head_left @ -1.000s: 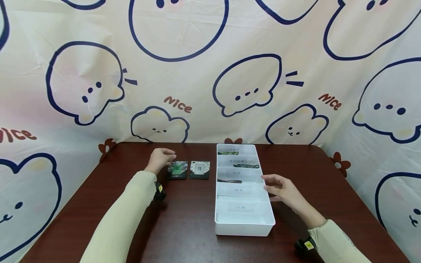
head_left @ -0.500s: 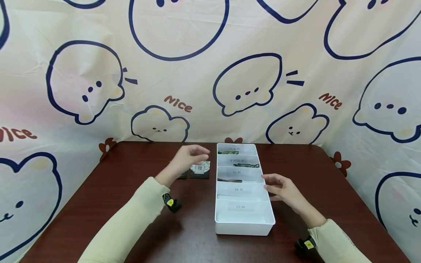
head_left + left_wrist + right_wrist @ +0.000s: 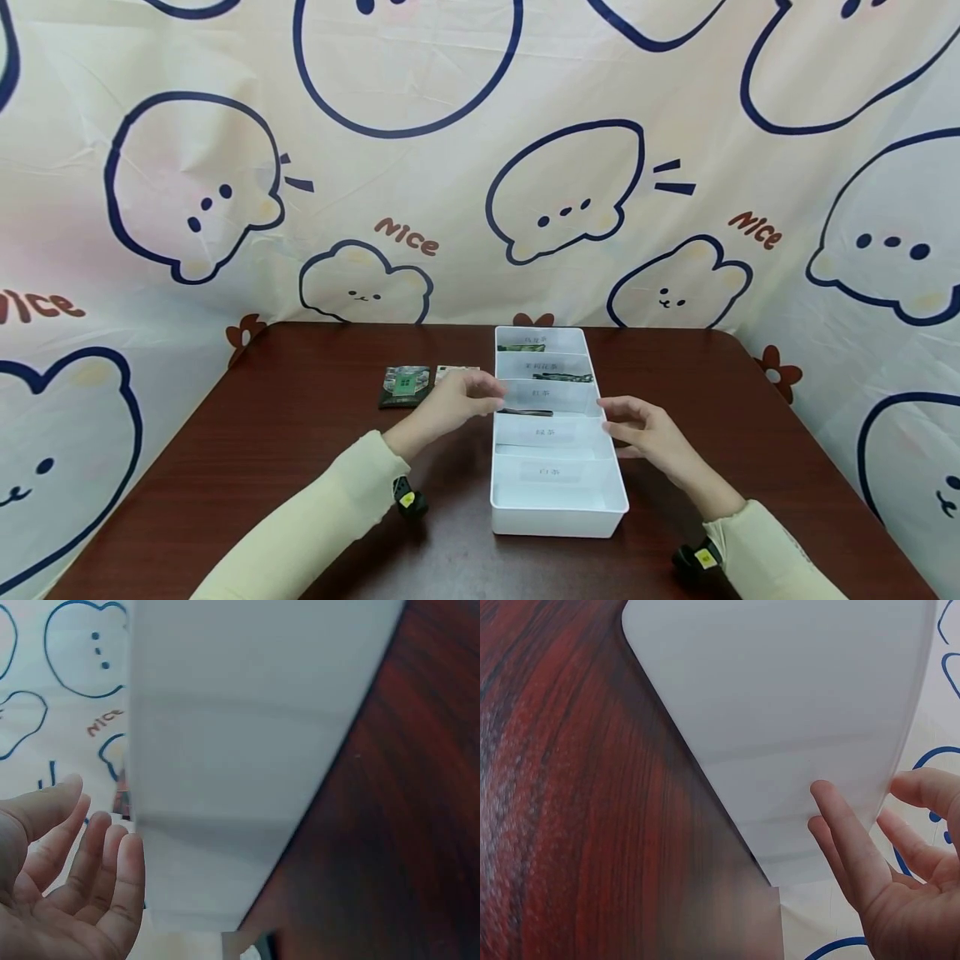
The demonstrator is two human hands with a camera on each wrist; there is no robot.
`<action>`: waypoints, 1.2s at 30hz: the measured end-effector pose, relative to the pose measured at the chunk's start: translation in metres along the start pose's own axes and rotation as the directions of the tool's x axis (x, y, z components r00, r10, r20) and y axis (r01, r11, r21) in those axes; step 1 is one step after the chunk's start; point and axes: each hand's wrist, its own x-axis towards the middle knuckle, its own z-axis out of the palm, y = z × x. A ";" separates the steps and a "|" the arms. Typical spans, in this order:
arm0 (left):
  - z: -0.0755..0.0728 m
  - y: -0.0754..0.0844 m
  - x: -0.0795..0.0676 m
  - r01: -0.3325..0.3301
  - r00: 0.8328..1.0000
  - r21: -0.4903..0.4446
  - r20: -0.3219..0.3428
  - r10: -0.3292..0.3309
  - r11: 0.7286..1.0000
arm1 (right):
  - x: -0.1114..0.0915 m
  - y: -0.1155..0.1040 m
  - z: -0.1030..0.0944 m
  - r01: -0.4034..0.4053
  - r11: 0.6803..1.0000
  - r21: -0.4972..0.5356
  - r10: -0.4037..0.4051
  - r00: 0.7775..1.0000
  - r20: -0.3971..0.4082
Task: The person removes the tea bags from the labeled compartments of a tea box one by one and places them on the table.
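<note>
A white divided box with labelled compartments stands on the table. My left hand is at its left rim, by the third compartment from the back. In the left wrist view that left hand has thumb and fingers apart, nothing between them. My right hand is at the box's right side; the right wrist view shows its fingers against the outer wall and rim. Left of the box lies a dark packet with a green label. A second packet beside it is mostly hidden behind my left hand.
Thin packets stand in the three rear compartments: a green one, a patterned one and a dark one. The brown table meets a cartoon-printed cloth at its back and sides.
My left hand has moved right from the packet with the green label, past the second packet, to the box's left rim. The right hand has stayed put.
</note>
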 end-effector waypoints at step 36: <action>0.013 -0.005 0.004 -0.051 0.997 0.241 -0.044 0.063 0.969 | -0.001 0.000 0.000 0.014 1.000 0.013 -0.014 1.000 0.013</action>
